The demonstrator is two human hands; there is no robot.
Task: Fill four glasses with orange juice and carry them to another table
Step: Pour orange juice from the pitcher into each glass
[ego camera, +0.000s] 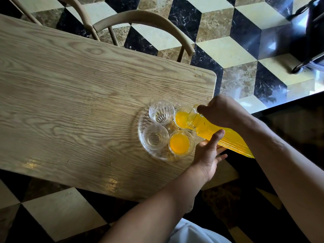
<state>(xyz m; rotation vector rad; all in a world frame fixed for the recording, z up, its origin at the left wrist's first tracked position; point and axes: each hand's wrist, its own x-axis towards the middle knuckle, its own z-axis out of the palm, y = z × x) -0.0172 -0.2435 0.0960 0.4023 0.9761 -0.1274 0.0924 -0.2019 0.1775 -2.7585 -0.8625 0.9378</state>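
Note:
A round clear glass tray (142,137) sits near the right end of the wooden table (70,95) with several glasses on it. The near right glass (180,144) holds orange juice. The far right glass (181,118) is partly filled, and juice runs into it from a ribbed glass carafe (226,137) tilted over it. The far left glass (161,112) and the near left glass (155,137) are empty. My right hand (224,111) grips the carafe's neck. My left hand (208,151) supports the carafe's body from below, thumb on its side.
Two wooden chairs (145,18) stand at the table's far side. Small juice drops (198,74) lie near the table's far right corner. A dark object on a metal frame (312,32) stands at the upper right on the patterned marble floor.

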